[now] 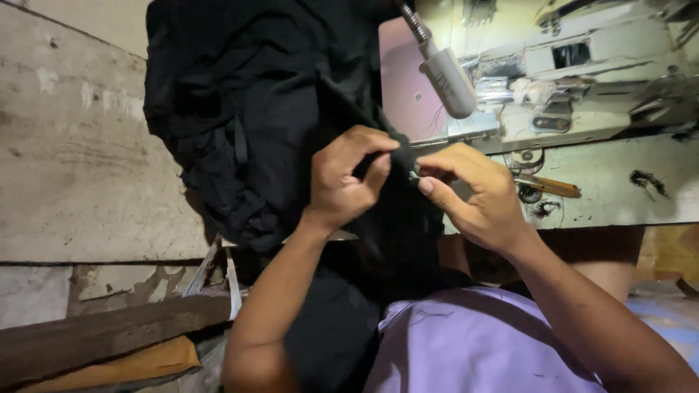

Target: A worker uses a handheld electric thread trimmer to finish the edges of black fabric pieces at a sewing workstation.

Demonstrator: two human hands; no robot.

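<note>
Purple shirt (473, 342) nearest; left hand (342, 178), right hand (473, 193) fingers pinching black fabric (255, 109) edge between them.

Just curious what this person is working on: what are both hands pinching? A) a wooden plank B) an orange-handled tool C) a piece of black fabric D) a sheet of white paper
C: the left hand and right hand both pinch an edge of the black fabric held up before the sewing machine.

no packages, labels, signs, screens visible
</note>
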